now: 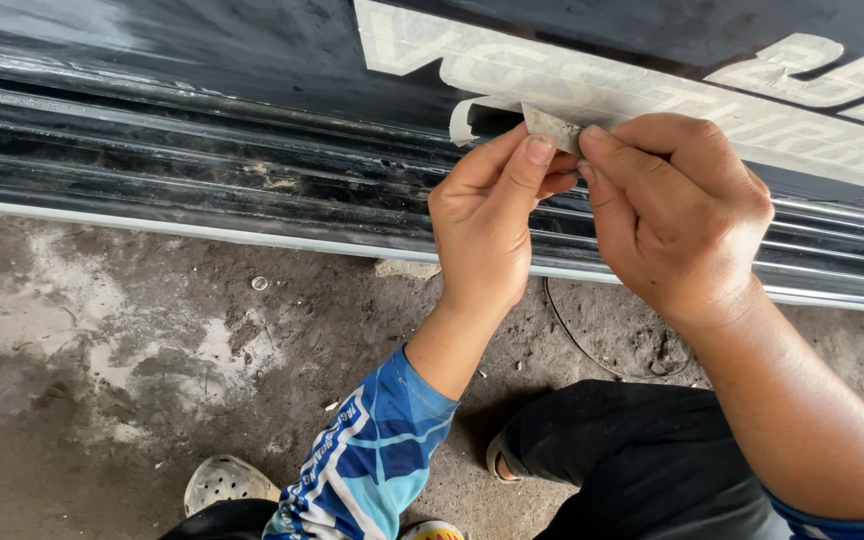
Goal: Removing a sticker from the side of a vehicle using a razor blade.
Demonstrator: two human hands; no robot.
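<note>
Pale matte decal strip point(549, 126) pinched by both hands, glossy black panel point(252, 60).

Sticker: a long pale cream lettering sticker point(652, 95) runs across the glossy black panel point(252, 60), slanting down toward the right edge of the view.
Shape: large blocky cut-out letters with black gaps between them; a second row shows at the upper right.
Peeled end: the sticker's lower left corner curls away from the panel as a pale loose flap point(462, 120).
Contact: the left hand point(487, 215) and right hand point(677, 205) meet at this peeled end, pinching a small grey blade point(549, 126) against it.
Other labels, packages, screens: none visible.
</note>
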